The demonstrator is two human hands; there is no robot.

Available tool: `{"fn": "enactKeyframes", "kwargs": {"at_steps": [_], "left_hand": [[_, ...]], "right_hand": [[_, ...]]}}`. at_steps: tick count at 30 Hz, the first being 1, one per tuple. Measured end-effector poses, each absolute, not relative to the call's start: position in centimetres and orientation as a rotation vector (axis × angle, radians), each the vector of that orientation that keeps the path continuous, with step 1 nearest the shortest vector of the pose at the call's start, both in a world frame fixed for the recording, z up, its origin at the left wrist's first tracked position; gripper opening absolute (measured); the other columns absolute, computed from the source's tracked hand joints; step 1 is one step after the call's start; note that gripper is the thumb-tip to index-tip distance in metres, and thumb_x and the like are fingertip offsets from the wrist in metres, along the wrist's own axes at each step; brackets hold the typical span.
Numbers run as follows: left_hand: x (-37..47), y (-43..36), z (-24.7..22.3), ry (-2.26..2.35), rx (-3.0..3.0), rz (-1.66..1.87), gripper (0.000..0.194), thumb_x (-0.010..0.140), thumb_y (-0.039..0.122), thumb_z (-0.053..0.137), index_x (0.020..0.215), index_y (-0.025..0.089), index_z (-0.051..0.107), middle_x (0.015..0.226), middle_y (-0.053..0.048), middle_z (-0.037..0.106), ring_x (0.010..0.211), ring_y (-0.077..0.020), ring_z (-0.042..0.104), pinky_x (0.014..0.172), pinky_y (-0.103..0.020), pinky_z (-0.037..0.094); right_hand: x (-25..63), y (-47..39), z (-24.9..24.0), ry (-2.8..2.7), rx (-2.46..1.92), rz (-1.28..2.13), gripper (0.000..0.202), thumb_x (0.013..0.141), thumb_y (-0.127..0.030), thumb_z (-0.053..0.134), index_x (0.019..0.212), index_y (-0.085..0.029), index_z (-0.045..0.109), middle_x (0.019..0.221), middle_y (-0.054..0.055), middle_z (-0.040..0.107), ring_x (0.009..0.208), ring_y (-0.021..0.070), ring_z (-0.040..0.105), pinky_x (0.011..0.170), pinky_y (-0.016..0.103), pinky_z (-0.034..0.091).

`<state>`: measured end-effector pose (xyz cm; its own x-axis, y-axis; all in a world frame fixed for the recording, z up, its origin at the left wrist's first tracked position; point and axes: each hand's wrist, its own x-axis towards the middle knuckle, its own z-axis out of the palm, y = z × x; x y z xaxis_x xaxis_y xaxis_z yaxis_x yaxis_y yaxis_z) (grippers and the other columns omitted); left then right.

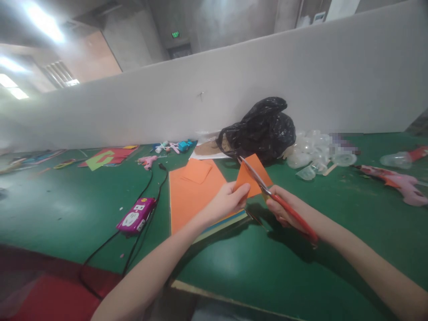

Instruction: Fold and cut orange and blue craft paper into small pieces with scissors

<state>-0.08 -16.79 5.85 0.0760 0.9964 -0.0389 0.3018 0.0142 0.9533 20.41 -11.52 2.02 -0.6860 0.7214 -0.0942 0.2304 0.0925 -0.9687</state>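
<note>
My left hand [233, 196] pinches the near left edge of a small orange paper piece [245, 178], thumb on top. In my right hand [282, 205] is a pair of scissors [287, 209] with red handles, its metal blades lying across the paper and pointing up and left. Both hands are above the green table. Below and left of them rests a stack of coloured paper [187, 205] with an orange sheet on top. A smaller orange paper piece [197, 170] lies on that sheet.
A black plastic bag [264, 127] stands behind the hands, beside clear plastic cups [312, 151]. At the right lies a pink glue gun [394, 180]; another pink glue gun [147, 161] is at left. A purple power strip [136, 216] trails black cables over the table [83, 205].
</note>
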Motion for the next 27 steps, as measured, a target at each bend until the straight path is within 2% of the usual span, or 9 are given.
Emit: {"fn": "enactKeyframes", "kwargs": {"at_steps": [6, 11, 16, 27], "left_hand": [[0.0, -16.8, 5.8, 1.373, 1.451, 0.969, 0.046, 0.094, 0.049, 0.043, 0.058, 0.022, 0.036, 0.049, 0.006, 0.037, 0.047, -0.0087, 0.034, 0.051, -0.025, 0.029], [0.1, -16.7, 5.7, 1.365, 1.446, 0.966, 0.046, 0.095, 0.047, 0.042, 0.057, 0.022, 0.034, 0.048, 0.007, 0.036, 0.046, -0.0084, 0.033, 0.050, -0.025, 0.029], [0.2, -16.6, 5.6, 1.387, 1.441, 0.946, 0.049, 0.096, 0.046, 0.040, 0.054, 0.021, 0.034, 0.047, 0.006, 0.038, 0.046, -0.0087, 0.036, 0.051, -0.025, 0.030], [0.2, -16.5, 5.6, 1.419, 1.459, 0.885, 0.053, 0.096, 0.049, 0.037, 0.051, 0.021, 0.038, 0.045, 0.003, 0.042, 0.046, -0.0104, 0.040, 0.052, -0.025, 0.034]], "right_hand": [[20.1, -11.7, 2.2, -1.928, -0.975, 1.615, 0.053, 0.082, -0.075, 0.059, 0.082, -0.026, 0.038, 0.050, -0.012, 0.038, 0.039, 0.0077, 0.035, 0.039, 0.022, 0.034], [20.1, -11.9, 2.5, -1.963, -1.030, 1.550, 0.051, 0.082, -0.070, 0.063, 0.079, -0.025, 0.039, 0.047, -0.011, 0.041, 0.037, 0.0085, 0.038, 0.039, 0.023, 0.035], [20.0, -11.8, 2.5, -1.962, -1.062, 1.509, 0.052, 0.080, -0.070, 0.064, 0.077, -0.026, 0.038, 0.044, -0.011, 0.041, 0.035, 0.0090, 0.037, 0.035, 0.021, 0.029], [20.0, -11.9, 3.1, -2.024, -1.154, 1.425, 0.050, 0.080, -0.069, 0.063, 0.075, -0.025, 0.040, 0.040, -0.010, 0.043, 0.033, 0.0095, 0.037, 0.035, 0.022, 0.028]]}}
